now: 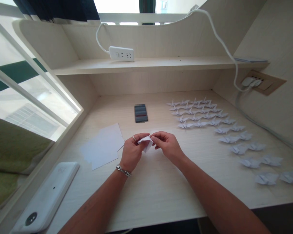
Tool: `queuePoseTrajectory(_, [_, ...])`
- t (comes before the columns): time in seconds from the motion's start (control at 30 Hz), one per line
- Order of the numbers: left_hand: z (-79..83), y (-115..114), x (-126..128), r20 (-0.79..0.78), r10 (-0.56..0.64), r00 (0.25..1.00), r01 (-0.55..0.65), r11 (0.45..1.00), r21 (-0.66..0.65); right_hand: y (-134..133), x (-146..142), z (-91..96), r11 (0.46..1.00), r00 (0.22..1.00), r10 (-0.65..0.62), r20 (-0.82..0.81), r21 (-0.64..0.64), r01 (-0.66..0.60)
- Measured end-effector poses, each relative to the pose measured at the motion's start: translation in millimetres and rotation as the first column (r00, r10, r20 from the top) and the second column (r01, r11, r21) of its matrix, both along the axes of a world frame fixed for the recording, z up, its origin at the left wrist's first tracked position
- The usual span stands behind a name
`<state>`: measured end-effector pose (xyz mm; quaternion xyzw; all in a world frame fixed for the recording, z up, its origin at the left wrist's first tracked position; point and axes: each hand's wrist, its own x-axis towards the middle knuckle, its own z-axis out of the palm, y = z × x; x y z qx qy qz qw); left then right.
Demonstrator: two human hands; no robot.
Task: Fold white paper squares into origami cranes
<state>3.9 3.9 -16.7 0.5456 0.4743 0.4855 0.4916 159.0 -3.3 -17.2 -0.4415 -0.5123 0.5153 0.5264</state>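
Note:
Between my two hands, a little above the desk, is a small piece of folded white paper (147,146). My left hand (133,149) grips its left side, thumb against the paper and fingers behind. At its upper right edge, my right hand (167,144) pinches the paper between thumb and forefinger. A ring and a chain bracelet are on the left hand and wrist. Left of my hands lie loose white paper sheets (104,148), overlapping. Rows of folded paper cranes (200,113) stand at the right of the desk.
A dark, blurred-out rectangular object (141,113) lies behind my hands. At the left edge rests a long white device (48,195). A power strip (121,54) sits on the shelf (151,63), and a white cable runs to a wall socket (263,83) at right.

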Motion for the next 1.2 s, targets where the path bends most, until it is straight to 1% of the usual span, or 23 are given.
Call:
queuePoseTrajectory(0.07, [-1.1, 0.3, 0.2, 0.005, -0.012, 1.000, 0.012, 1.000, -0.009, -0.6, 0.0, -0.3, 0.999, 0.998, -0.025, 0.054, 0.038, 0.023])
queuePoseTrajectory(0.2, [0.3, -0.4, 1.7, 0.016, -0.030, 0.999, 0.030, 0.999, -0.025, -5.0, -1.0, 3.7, 0.977, 0.977, -0.131, 0.171, 0.188, 0.098])
queuePoseTrajectory(0.27, [1.9, -0.8, 2.2, 0.009, -0.038, 0.999, 0.038, 0.999, -0.021, -6.9, -1.3, 6.3, 0.970, 0.976, -0.131, 0.176, 0.225, 0.089])
queuePoseTrajectory(0.33, [2.7, -1.0, 2.3, 0.013, -0.042, 0.999, 0.043, 0.999, -0.020, -6.8, -0.8, 6.9, 0.980, 0.986, -0.077, 0.151, 0.193, 0.047])
queuePoseTrajectory(0.47, [1.7, -0.1, 1.6, 0.035, -0.064, 0.997, 0.065, 0.997, -0.037, -1.5, 2.1, 2.2, 0.996, 0.997, 0.041, 0.068, 0.073, -0.046])
queuePoseTrajectory(0.6, [3.1, -0.3, 1.8, 0.022, -0.088, 0.996, 0.088, 0.995, -0.041, 1.7, 4.4, -0.8, 0.996, 0.997, 0.070, 0.036, 0.046, -0.071])
queuePoseTrajectory(0.73, [6.6, -2.0, 2.1, -0.028, -0.082, 0.996, 0.081, 0.996, -0.023, -0.2, 5.0, 1.3, 0.996, 0.995, 0.071, 0.069, 0.044, -0.074])
queuePoseTrajectory(0.9, [5.5, -2.1, 1.3, -0.125, -0.070, 0.990, 0.074, 0.997, 0.024, -3.3, 4.7, 4.5, 0.997, 0.994, 0.064, 0.086, 0.036, -0.068])
queuePoseTrajectory(1.07, [6.4, -2.1, 2.3, -0.165, -0.081, 0.983, 0.093, 0.993, 0.066, -6.8, 2.4, 7.2, 0.993, 0.975, -0.026, 0.222, 0.115, 0.001])
queuePoseTrajectory(1.2, [7.6, -2.8, 3.5, -0.140, -0.084, 0.987, 0.097, 0.992, 0.085, -7.8, 0.0, 6.2, 0.983, 0.961, -0.098, 0.260, 0.175, 0.053])
